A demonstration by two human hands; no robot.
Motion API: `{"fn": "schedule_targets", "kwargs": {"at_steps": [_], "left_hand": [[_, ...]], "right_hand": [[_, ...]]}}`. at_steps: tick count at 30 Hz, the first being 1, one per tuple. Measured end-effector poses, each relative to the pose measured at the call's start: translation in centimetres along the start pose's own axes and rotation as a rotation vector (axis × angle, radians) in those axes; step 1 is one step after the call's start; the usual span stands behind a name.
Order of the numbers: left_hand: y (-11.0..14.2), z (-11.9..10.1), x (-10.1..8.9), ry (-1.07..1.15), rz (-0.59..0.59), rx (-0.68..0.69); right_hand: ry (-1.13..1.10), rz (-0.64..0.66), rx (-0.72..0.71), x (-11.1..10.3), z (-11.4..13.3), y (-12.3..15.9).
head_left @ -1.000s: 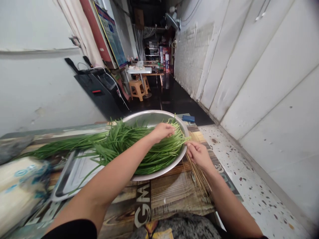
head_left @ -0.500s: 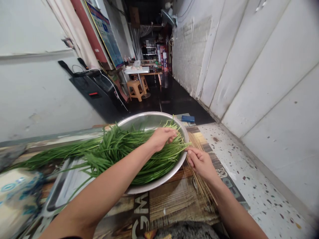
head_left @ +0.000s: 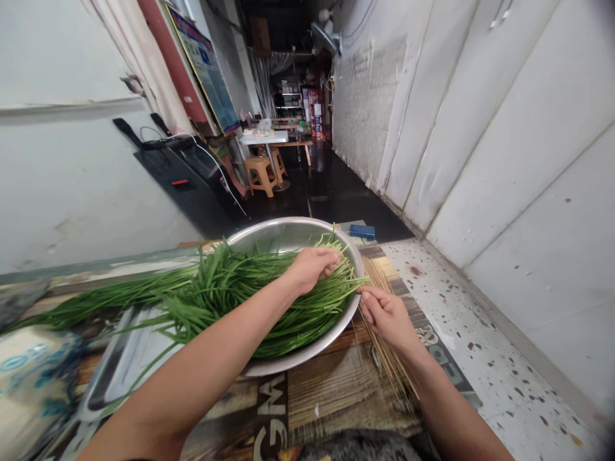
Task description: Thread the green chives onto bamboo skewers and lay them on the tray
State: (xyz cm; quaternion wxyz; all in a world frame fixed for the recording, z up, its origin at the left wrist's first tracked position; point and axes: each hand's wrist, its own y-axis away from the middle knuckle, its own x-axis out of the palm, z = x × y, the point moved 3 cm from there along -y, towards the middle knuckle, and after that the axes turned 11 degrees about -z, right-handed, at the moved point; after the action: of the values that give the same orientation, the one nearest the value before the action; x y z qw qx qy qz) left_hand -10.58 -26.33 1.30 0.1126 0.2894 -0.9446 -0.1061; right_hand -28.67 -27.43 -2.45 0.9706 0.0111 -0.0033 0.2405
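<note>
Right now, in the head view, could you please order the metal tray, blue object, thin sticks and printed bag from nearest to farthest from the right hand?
1. Thin sticks, beside the right hand.
2. Blue object, near the far right corner of the table.
3. Metal tray, left of the basin.
4. Printed bag, left of the tray.

This looks like a small eatery or shop. Plastic stools point(head_left: 260, 175) stand by a white table point(head_left: 276, 137); shelves point(head_left: 291, 95) show farther off, a poster point(head_left: 205, 69) left.
</note>
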Motion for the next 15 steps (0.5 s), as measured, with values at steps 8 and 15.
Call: {"fn": "schedule_targets", "kwargs": {"at_steps": [8, 15], "left_hand": [[-0.31, 0.22, -0.18, 0.005, 0.009, 0.005], [-0.38, 0.16, -0.23, 0.005, 0.005, 0.012]], "right_hand": [[-0.021, -0.006, 0.011, 0.08, -0.14, -0.04], [-0.022, -0.010, 0.007, 0.07, 0.01, 0.02]]}}
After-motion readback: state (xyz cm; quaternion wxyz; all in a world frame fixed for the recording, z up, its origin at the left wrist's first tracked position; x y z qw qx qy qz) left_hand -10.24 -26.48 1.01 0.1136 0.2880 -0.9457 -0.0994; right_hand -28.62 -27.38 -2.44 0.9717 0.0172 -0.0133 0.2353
